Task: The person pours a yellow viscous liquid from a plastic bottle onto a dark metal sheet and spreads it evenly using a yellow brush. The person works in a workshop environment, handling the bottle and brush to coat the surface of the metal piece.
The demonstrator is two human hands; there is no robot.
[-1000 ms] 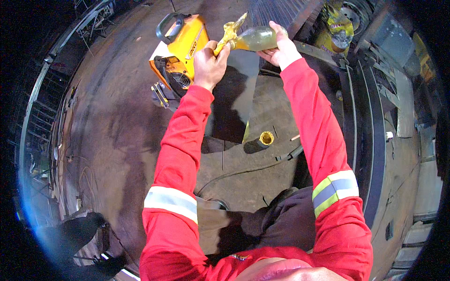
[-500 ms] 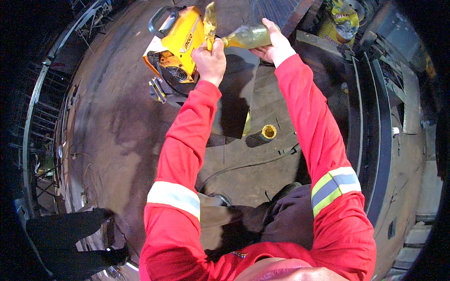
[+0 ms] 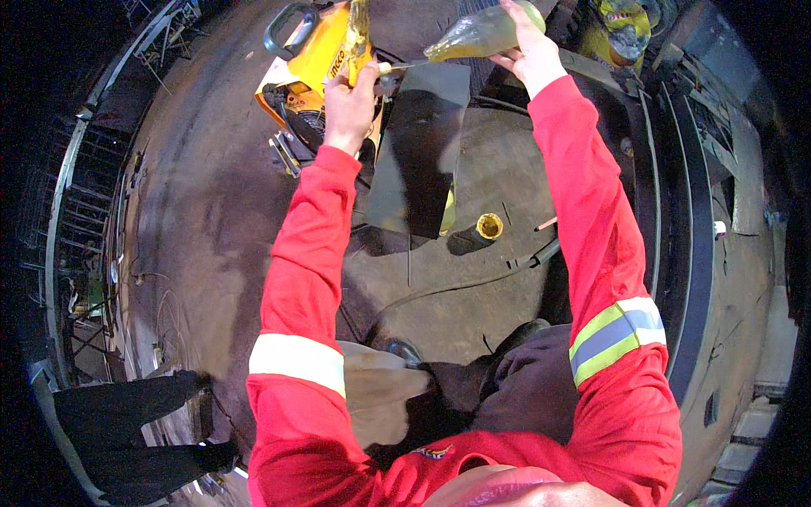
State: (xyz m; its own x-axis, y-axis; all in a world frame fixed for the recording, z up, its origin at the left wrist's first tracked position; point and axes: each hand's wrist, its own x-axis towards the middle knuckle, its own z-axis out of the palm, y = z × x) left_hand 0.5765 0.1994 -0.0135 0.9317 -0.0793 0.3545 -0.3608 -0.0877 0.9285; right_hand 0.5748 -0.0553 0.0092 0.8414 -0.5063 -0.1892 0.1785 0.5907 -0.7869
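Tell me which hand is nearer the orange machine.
Left. The left hand overlaps the orange machine at its right side in view, though contact can't be told; the right hand is farther right, holding the bottle.

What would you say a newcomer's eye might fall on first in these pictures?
Probably the red sleeves, reaching up the view, then the yellow machine at upper left. Near the top edge, the right hand holds a bottle lying nearly sideways, and the left hand a yellow tool.
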